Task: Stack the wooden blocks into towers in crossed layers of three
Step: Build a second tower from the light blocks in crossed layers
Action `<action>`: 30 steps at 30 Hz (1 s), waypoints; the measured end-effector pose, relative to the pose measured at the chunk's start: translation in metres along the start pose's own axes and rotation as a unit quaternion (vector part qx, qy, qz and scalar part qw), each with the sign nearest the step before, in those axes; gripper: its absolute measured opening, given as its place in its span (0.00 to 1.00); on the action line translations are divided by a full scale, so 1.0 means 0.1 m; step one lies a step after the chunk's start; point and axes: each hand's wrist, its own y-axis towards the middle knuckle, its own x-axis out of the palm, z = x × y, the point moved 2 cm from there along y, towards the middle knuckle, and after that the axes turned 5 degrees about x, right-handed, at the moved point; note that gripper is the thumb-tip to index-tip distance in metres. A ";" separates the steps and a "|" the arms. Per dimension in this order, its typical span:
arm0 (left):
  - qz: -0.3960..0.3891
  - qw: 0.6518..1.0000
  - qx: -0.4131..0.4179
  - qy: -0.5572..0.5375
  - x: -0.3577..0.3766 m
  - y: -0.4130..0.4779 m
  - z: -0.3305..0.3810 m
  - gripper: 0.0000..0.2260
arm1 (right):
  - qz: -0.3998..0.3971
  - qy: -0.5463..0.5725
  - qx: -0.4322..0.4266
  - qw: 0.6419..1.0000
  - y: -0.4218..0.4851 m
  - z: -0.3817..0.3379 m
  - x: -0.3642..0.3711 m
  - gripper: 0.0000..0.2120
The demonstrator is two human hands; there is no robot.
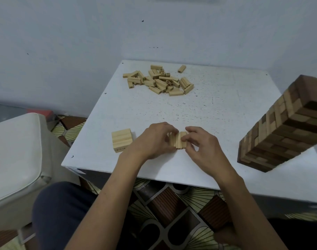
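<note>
Three blocks (long axes pointing away from the person), pinched together between left hand and right hand. Started stack lies just left, nearer the left hand.

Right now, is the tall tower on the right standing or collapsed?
Standing. The tall tower rises intact from the table, layers unbroken; its lean may be lens distortion.

2 hands recorded: left hand and right hand, both bare. The forearms are seen uncovered down to the lower frame edge. Dark navy trousers of plain fabric are noted over 1 knee.
</note>
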 end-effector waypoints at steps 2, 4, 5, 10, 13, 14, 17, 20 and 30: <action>0.010 1.000 -0.004 -0.020 0.02 -0.02 0.00 0.25 | -0.021 0.000 0.006 1.000 -0.03 0.00 -0.02 0.09; 0.007 0.999 0.000 -0.040 0.03 -0.03 0.00 0.29 | -0.044 0.001 0.011 0.999 -0.06 0.01 -0.05 0.09; 0.003 0.999 0.003 -0.045 0.03 -0.04 0.00 0.31 | -0.055 -0.001 0.013 0.998 -0.07 0.01 -0.06 0.09; -0.008 0.999 0.018 -0.045 0.04 -0.09 -0.02 0.34 | -0.079 -0.020 -0.005 0.997 -0.10 -0.01 -0.09 0.13; -0.002 0.999 0.027 -0.041 0.05 -0.12 -0.03 0.34 | -0.075 -0.044 0.000 0.996 -0.09 -0.01 -0.10 0.18; 0.000 0.999 0.027 -0.042 0.06 -0.13 -0.04 0.34 | -0.077 -0.051 0.008 0.996 -0.09 0.00 -0.10 0.20; 0.005 0.999 0.025 -0.047 0.08 -0.14 -0.04 0.34 | -0.085 -0.055 0.021 0.995 -0.08 0.03 -0.10 0.27; 0.009 0.998 0.025 -0.049 0.09 -0.15 -0.05 0.34 | -0.088 -0.047 0.026 0.995 -0.07 0.05 -0.09 0.30; -0.001 0.998 0.025 -0.063 0.09 -0.14 -0.06 0.34 | -0.082 -0.051 0.019 0.995 -0.05 0.09 -0.06 0.28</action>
